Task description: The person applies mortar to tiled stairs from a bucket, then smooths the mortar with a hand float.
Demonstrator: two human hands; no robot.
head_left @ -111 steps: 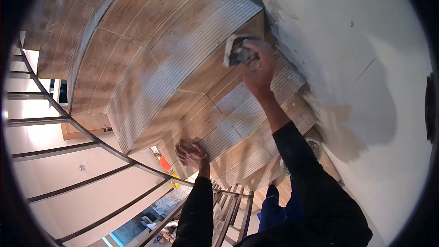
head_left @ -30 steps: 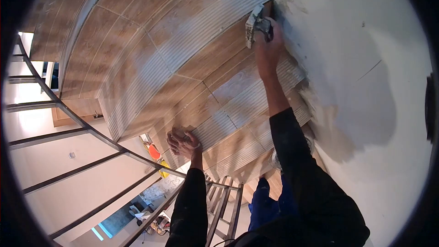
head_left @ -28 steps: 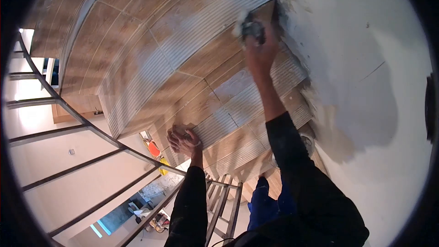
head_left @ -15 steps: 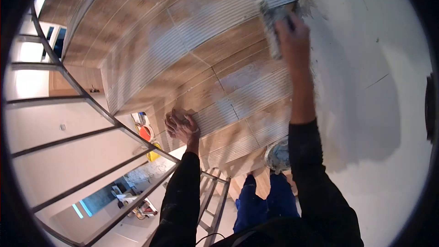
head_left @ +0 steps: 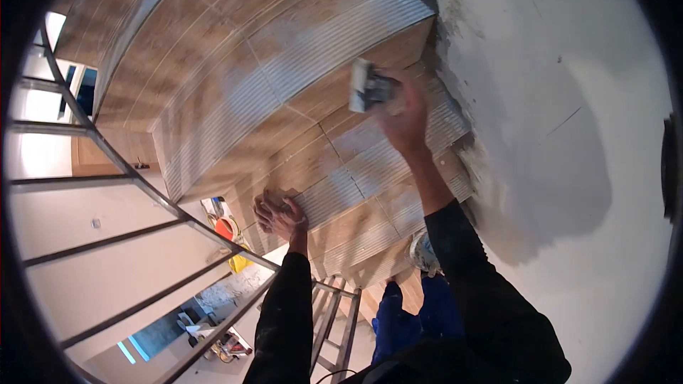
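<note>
My right hand (head_left: 405,114) is wrapped round the dark handle of a grout float (head_left: 361,87), which has a pale, flat pad. Motion blurs both, and whether the pad touches the steps cannot be made out. Beneath it are wood-look stair tiles (head_left: 299,144) with ribbed bands and whitish smears. My left hand (head_left: 282,216) leans on a lower step near its left end, fingers apart and slightly bent, with nothing held.
A metal railing (head_left: 164,204) curves along the left side. To the right is a pale wall (head_left: 526,149) with rough plaster along the stairs. A bucket (head_left: 422,250) stands by my feet. Below the railing lie a red container (head_left: 225,227) and a yellow item (head_left: 242,262).
My right hand has brought the float from the wall end of the steps leftward and a little down. The left hand stays on its step. The view has shifted slightly.
</note>
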